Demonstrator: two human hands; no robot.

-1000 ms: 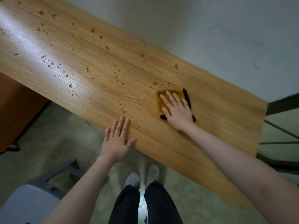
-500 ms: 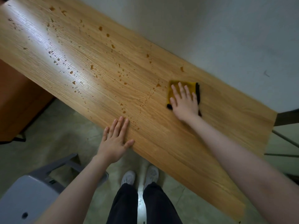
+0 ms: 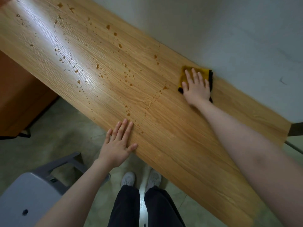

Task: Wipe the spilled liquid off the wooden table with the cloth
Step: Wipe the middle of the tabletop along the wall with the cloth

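Observation:
A long wooden table (image 3: 172,136) runs from upper left to lower right against a pale wall. A folded yellow cloth with a black edge (image 3: 186,74) lies at the table's far edge, next to the wall. My right hand (image 3: 196,87) presses flat on the cloth, fingers spread, covering most of it. My left hand (image 3: 118,145) rests flat and empty on the table's near edge. Brown drops of spilled liquid (image 3: 98,67) are scattered over the table to the left of the cloth, with one drop (image 3: 165,87) close to it.
A grey chair (image 3: 32,190) stands at lower left on the tiled floor. An orange-brown cabinet (image 3: 18,99) is under the table's left part. My legs and white shoes (image 3: 141,179) are below the table edge. A dark metal frame (image 3: 295,130) shows at right.
My right hand has slid the cloth away from me across the table, up to the far edge by the wall. My left hand has stayed on the near edge.

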